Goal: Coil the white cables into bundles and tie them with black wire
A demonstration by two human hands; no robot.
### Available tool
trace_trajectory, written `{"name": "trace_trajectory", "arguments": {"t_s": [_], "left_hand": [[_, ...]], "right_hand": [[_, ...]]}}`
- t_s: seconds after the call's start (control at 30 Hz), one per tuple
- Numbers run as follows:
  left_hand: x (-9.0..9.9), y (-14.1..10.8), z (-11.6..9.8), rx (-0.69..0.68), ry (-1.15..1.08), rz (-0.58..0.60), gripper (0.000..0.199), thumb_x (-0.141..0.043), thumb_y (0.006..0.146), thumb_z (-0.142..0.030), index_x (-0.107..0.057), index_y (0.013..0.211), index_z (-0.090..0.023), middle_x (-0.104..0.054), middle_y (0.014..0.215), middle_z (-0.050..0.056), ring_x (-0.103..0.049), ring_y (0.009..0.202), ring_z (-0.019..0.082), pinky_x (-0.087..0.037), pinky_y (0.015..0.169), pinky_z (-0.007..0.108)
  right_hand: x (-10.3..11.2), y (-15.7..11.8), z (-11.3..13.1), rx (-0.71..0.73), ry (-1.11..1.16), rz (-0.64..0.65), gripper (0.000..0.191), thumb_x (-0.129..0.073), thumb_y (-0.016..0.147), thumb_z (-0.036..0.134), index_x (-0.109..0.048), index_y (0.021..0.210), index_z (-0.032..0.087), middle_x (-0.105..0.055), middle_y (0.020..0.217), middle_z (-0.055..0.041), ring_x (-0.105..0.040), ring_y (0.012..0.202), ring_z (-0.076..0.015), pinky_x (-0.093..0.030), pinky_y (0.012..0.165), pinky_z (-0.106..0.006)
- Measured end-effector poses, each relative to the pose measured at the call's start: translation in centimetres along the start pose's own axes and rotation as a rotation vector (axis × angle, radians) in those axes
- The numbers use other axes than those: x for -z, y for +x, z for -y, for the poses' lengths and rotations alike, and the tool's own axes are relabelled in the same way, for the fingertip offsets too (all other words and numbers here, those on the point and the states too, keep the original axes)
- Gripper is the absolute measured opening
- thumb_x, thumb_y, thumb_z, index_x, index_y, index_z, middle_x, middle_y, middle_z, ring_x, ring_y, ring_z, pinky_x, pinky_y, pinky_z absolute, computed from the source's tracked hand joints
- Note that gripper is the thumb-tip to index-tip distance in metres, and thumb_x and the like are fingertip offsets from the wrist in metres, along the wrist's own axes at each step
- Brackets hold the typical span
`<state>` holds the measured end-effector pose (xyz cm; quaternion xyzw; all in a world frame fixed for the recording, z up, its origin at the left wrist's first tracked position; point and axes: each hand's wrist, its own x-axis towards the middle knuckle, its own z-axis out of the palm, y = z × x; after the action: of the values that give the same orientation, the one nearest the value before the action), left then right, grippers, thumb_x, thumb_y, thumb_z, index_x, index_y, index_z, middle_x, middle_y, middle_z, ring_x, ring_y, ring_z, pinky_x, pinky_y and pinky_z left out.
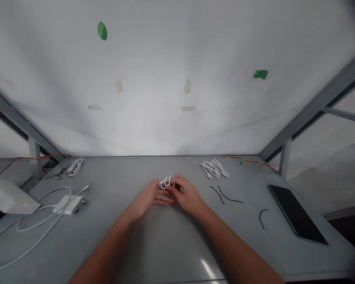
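Observation:
A small coiled white cable (165,182) is held between both hands over the middle of the grey table (121,236). My left hand (151,196) supports it from the left, its fingers curled beneath the coil. My right hand (186,193) pinches the right side of the coil between thumb and fingers. To the right of my hands lies a looped white cable (215,169) with a USB plug. Two thin black ties (229,198) lie just in front of that cable.
A dark tablet (297,215) and another black tie (262,217) lie at right. A bundled white cable (75,167), black ties (60,172), a white charger (68,204) with its cord and a white box (11,195) are at left. A wall stands behind.

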<state>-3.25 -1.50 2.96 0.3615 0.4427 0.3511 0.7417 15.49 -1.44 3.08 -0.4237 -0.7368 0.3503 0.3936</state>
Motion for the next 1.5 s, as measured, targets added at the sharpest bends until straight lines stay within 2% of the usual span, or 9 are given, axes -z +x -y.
{"name": "trace_trajectory", "arguments": {"t_s": [0.07, 0.17, 0.27, 0.37, 0.53, 0.73, 0.9, 1.17, 1.5], "left_hand": [[-0.2, -0.4, -0.4, -0.085, 0.116, -0.042, 0.039, -0.061, 0.099, -0.048, -0.077, 0.085, -0.016, -0.075, 0.078, 0.012, -0.071, 0.068, 0.025, -0.054, 0.07, 0.034], [-0.7, -0.9, -0.9, -0.361, 0.306, -0.181, 0.029, -0.069, 0.096, -0.033, -0.072, 0.07, -0.021, -0.068, 0.072, 0.006, -0.062, 0.072, 0.021, -0.049, 0.071, 0.028], [-1.1, -0.8, -0.9, -0.529, 0.316, -0.23, 0.012, -0.076, 0.092, -0.03, -0.074, 0.083, -0.022, -0.068, 0.082, 0.004, -0.059, 0.077, 0.02, -0.047, 0.071, 0.025], [-1.3, -0.2, -0.5, -0.496, 0.215, -0.172, 0.015, -0.078, 0.09, -0.033, -0.073, 0.099, -0.022, -0.068, 0.076, 0.002, -0.058, 0.069, 0.019, -0.045, 0.065, 0.025], [-1.1, 0.6, 0.1, -0.516, 0.314, -0.23, 0.009, -0.077, 0.089, -0.03, -0.073, 0.091, -0.021, -0.069, 0.073, 0.001, -0.058, 0.064, 0.017, -0.043, 0.062, 0.024], [-1.5, 1.1, 0.2, -0.445, 0.173, -0.173, 0.009, -0.081, 0.085, -0.018, -0.077, 0.093, -0.019, -0.074, 0.082, 0.007, -0.067, 0.077, 0.021, -0.048, 0.071, 0.025], [-1.5, 1.9, 0.7, -0.461, 0.149, -0.217, 0.008, -0.077, 0.088, -0.02, -0.071, 0.093, -0.019, -0.072, 0.08, 0.003, -0.066, 0.07, 0.018, -0.049, 0.067, 0.025], [1.0, 2.8, 0.1, -0.449, 0.123, -0.474, 0.022, -0.076, 0.088, -0.022, -0.056, 0.098, -0.022, -0.068, 0.076, -0.003, -0.059, 0.05, 0.012, -0.043, 0.048, 0.022], [4.3, 2.3, -1.7, -0.541, 0.149, -0.698, 0.015, -0.07, 0.09, -0.014, -0.059, 0.096, -0.022, -0.068, 0.078, -0.002, -0.06, 0.059, 0.013, -0.045, 0.055, 0.022]], "right_hand": [[-0.1, 0.1, -0.1, -0.011, 0.045, -0.028, 0.015, -0.06, 0.099, 0.03, -0.072, 0.093, 0.022, -0.064, 0.089, -0.0029, -0.058, 0.082, -0.0179, -0.044, 0.075, -0.029], [-0.1, 0.2, -0.2, -0.031, 0.113, -0.054, 0.015, -0.062, 0.096, 0.032, -0.071, 0.091, 0.022, -0.063, 0.088, -0.0025, -0.057, 0.081, -0.0181, -0.044, 0.074, -0.03], [0.0, 0.3, -0.2, -0.082, 0.223, -0.058, 0.017, -0.065, 0.093, 0.037, -0.07, 0.088, 0.022, -0.063, 0.083, -0.0014, -0.056, 0.077, -0.0176, -0.044, 0.072, -0.03], [-0.4, 0.3, -0.2, -0.147, 0.399, -0.017, 0.027, -0.069, 0.091, 0.048, -0.068, 0.087, 0.022, -0.063, 0.077, 0.0001, -0.055, 0.07, -0.0165, -0.044, 0.067, -0.029], [-1.1, 0.3, -0.6, -0.224, 0.617, -0.011, 0.04, -0.076, 0.085, 0.06, -0.065, 0.085, 0.021, -0.062, 0.068, 0.0014, -0.054, 0.059, -0.0141, -0.045, 0.06, -0.028], [-0.6, 0.9, -1.5, -0.299, 0.637, -0.097, 0.036, -0.086, 0.073, 0.048, -0.065, 0.084, 0.021, -0.06, 0.064, 0.0045, -0.052, 0.049, -0.0116, -0.043, 0.046, -0.024], [0.0, 1.0, -1.9, -0.306, 0.652, -0.155, 0.029, -0.08, 0.071, 0.031, -0.067, 0.095, 0.021, -0.052, 0.058, 0.0099, -0.048, 0.043, -0.01, -0.043, 0.041, -0.023], [1.5, 1.2, -2.8, -0.346, 0.605, -0.168, 0.025, -0.074, 0.072, 0.032, -0.06, 0.091, 0.022, -0.061, 0.062, 0.0072, -0.057, 0.048, -0.013, -0.048, 0.04, -0.024], [3.7, 1.5, -4.8, -0.469, 0.477, -0.226, 0.023, -0.071, 0.074, 0.036, -0.064, 0.09, 0.022, -0.07, 0.075, -0.0009, -0.068, 0.063, -0.0186, -0.056, 0.052, -0.03]]}}
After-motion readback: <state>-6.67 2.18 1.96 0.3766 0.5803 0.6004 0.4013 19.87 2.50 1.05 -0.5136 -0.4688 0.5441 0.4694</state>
